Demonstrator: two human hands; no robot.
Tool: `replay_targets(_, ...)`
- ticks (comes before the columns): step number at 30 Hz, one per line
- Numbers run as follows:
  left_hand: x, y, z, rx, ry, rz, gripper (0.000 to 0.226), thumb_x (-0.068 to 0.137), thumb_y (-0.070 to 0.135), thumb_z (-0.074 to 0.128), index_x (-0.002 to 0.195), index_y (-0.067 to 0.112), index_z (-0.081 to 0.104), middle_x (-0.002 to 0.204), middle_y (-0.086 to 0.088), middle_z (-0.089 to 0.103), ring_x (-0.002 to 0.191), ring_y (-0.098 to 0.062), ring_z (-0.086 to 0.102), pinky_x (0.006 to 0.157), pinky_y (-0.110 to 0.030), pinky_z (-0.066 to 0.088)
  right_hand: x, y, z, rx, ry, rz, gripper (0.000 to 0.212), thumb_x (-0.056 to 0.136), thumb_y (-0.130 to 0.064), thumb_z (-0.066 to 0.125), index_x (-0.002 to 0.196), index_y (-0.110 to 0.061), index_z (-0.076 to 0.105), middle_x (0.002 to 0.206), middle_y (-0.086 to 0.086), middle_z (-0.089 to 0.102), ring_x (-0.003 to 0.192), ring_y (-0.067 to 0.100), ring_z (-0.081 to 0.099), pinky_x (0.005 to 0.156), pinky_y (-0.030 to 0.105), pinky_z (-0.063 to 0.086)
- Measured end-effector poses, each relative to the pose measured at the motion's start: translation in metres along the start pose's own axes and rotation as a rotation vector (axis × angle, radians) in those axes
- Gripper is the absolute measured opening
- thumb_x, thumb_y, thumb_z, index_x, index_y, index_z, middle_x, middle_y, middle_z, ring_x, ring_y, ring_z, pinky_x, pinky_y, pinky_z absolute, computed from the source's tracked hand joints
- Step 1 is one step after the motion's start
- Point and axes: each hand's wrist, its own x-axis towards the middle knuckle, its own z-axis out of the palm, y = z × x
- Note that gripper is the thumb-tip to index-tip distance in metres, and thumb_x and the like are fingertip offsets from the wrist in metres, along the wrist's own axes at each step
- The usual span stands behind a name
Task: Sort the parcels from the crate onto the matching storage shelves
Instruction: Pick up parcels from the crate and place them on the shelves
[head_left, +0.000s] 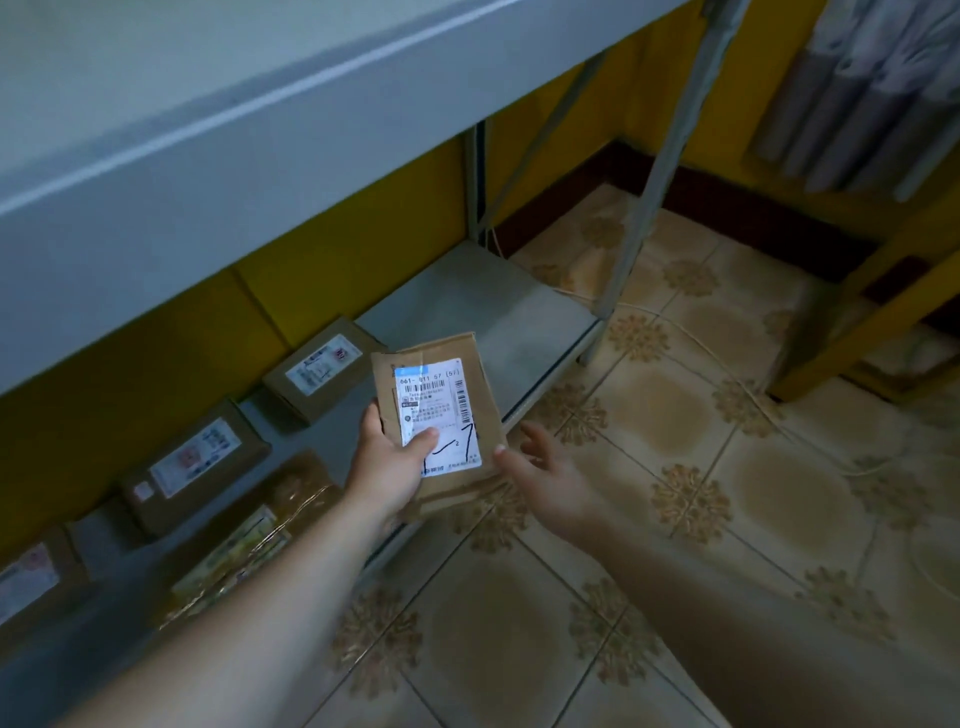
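**A:** What is the parcel (441, 410) like?

**B:** Flat, brown cardboard, creased along its top flap. A glossy white label (439, 415) covers most of its face, with barcodes and black hand-drawn strokes.

**A:** Where is it?

**B:** In the air, over the front edge of the bottom shelf (493, 312), a smooth grey metal board.

**A:** And the hands?

**B:** The left hand (387, 467) grips the parcel from the lower left, thumb pressed on the label, fingers curled behind. The right hand (550, 478) is spread loosely, palm up, holding nothing. One fingertip is at the parcel's lower right corner; I cannot tell if it touches.

**A:** What lies on the shelf?

**B:** Brown labelled boxes (322, 374) along its back edge, and a shiny tape-wrapped bundle (260, 530) at the front edge. The floor (675, 441) to the right is glazed beige tile with flower patterns.
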Motion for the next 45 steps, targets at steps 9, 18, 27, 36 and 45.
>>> replay_targets(9, 0.106, -0.024, 0.05, -0.051, 0.091, -0.08, 0.055, 0.089, 0.015, 0.068, 0.134, 0.029, 0.039, 0.107, 0.007, 0.067, 0.092, -0.015, 0.067, 0.081, -0.036, 0.056, 0.149, 0.028, -0.019, -0.193, -0.16, -0.041, 0.073, 0.092, -0.061, 0.053, 0.154, -0.032, 0.027, 0.153, 0.0, 0.04, 0.13, 0.019, 0.048, 0.086, 0.028, 0.042)
replay_targets(18, 0.195, -0.078, 0.059, -0.029, 0.096, -0.009, 0.067, 0.085, 0.009, 0.071, 0.14, 0.026, 0.038, 0.111, 0.003, 0.066, 0.1, -0.019, 0.066, 0.097, -0.044, 0.051, 0.301, 0.081, -0.006, -0.649, -0.229, -0.416, 0.063, 0.099, -0.052, 0.044, 0.152, -0.02, 0.034, 0.155, 0.006, 0.038, 0.141, 0.022, 0.036, 0.114, 0.03, 0.025)
replay_targets(27, 0.212, -0.093, 0.065, 0.434, 0.357, 0.037, 0.087, 0.083, 0.039, 0.072, 0.153, 0.027, 0.021, 0.154, -0.003, 0.036, 0.138, -0.026, 0.038, 0.114, -0.042, 0.032, 0.357, 0.118, -0.001, -1.263, -0.209, -0.615, 0.076, 0.095, -0.07, 0.023, 0.158, -0.032, 0.005, 0.166, 0.002, -0.006, 0.152, 0.026, -0.009, 0.121, 0.051, -0.005)
replay_targets(36, 0.186, -0.084, 0.11, 1.029, 0.235, -0.024, 0.096, 0.077, 0.081, 0.046, 0.153, 0.04, 0.004, 0.161, 0.001, -0.018, 0.147, -0.029, -0.019, 0.115, -0.058, -0.009, 0.361, 0.128, 0.003, -1.294, -0.158, -0.647, 0.078, 0.093, -0.073, 0.016, 0.158, -0.033, 0.001, 0.166, 0.001, -0.01, 0.152, 0.025, -0.012, 0.12, 0.05, -0.008)
replay_targets(45, 0.172, -0.089, 0.054, 1.158, -0.021, 0.094, 0.094, 0.082, 0.046, 0.065, 0.151, 0.044, 0.003, 0.161, 0.01, -0.016, 0.147, -0.015, -0.018, 0.118, -0.052, -0.008, 0.36, 0.129, -0.001, -1.302, -0.173, -0.668, 0.076, 0.094, -0.07, 0.013, 0.158, -0.032, -0.003, 0.166, 0.002, -0.013, 0.151, 0.026, -0.014, 0.12, 0.05, -0.009)
